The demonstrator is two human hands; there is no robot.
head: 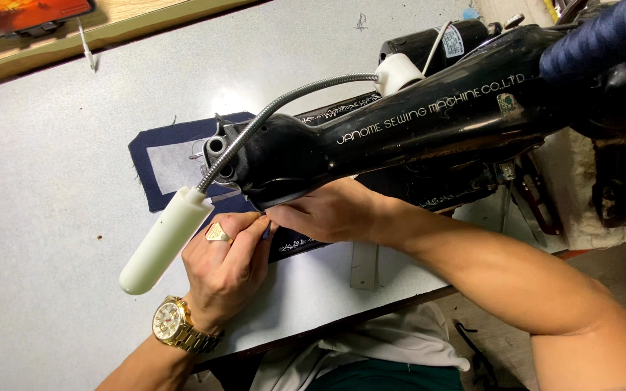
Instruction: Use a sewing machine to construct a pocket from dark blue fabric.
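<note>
Across the grey table (pixel 52 145) at 12 o'clock from my hands sits one black sewing machine (pixel 400 130), its long arm running from about 9 to 3 o'clock, head end at 9. One navy fabric piece (pixel 155 163) lies flat under the head, sticking out toward 10 o'clock. One white gooseneck lamp (pixel 162 240) hangs off a flexible metal neck, its long axis angled 1 to 7 o'clock, just beside my left hand.

My two hands meet right under the machine head, fingertips touching. Left hand (pixel 226 271) comes up from 6 o'clock, fingers curled and pinching something small and dark, maybe thread or the cloth edge, can't tell which. Right hand (pixel 335 211) reaches in from 3 o'clock, fingers pinched together at the same spot. Left hand is nearer the lamp, and both are equally close to the needle area. One ring (pixel 217 232), one gold watch (pixel 172 324).
</note>
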